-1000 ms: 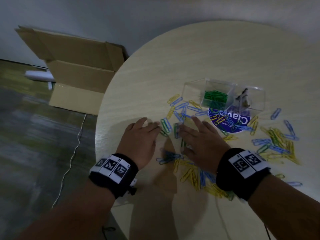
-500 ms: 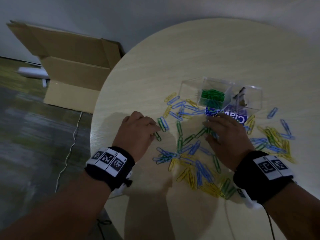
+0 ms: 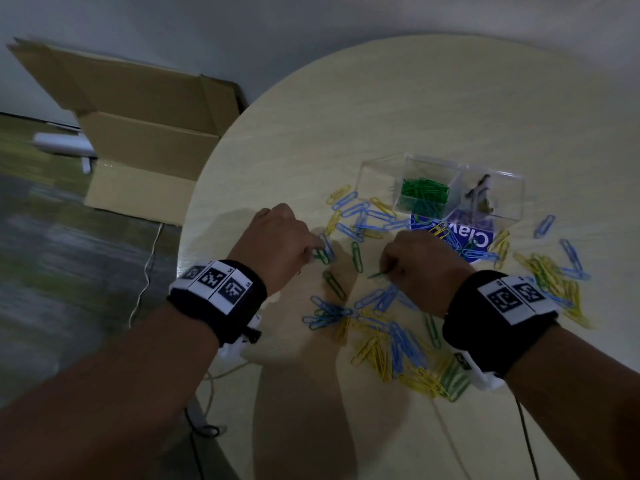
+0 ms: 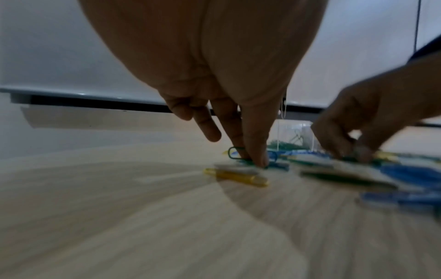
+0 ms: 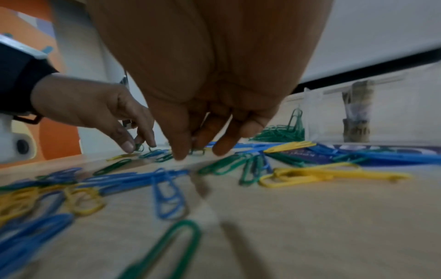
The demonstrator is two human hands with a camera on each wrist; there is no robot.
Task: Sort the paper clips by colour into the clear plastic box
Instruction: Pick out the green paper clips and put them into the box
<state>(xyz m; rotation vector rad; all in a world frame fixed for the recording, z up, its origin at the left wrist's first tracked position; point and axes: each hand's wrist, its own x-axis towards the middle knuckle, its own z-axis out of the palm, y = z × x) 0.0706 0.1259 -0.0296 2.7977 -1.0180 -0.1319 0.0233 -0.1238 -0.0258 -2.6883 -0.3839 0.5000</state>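
On the round, pale wood worktop (image 3: 433,109) the clear plastic box (image 3: 441,188) stands toward the far right, well in from the edge, with a heap of green clips (image 3: 423,195) in its middle compartment and some dark, unclear item in the right one; its left compartment shows nothing I can make out. A blue printed label (image 3: 479,239) lies flat just in front of the box. Loose paper clips (image 3: 388,327) in blue, yellow and green are strewn from the box's near side down toward the near edge and out to the right. The left hand (image 3: 277,242) is down at the left fringe of the scatter, its grip closed thumb to fingertip on a green paper clip (image 4: 235,153) that touches the worktop beside a blue one. The right hand (image 3: 420,268) is just beside it to the right, fingers curled, its grip pinched on another green clip (image 3: 379,273) whose end sticks out leftward. Both wrists wear black bands with printed square markers. Beyond the worktop's left edge an open cardboard box (image 3: 138,133) sits on the floor against the wall.
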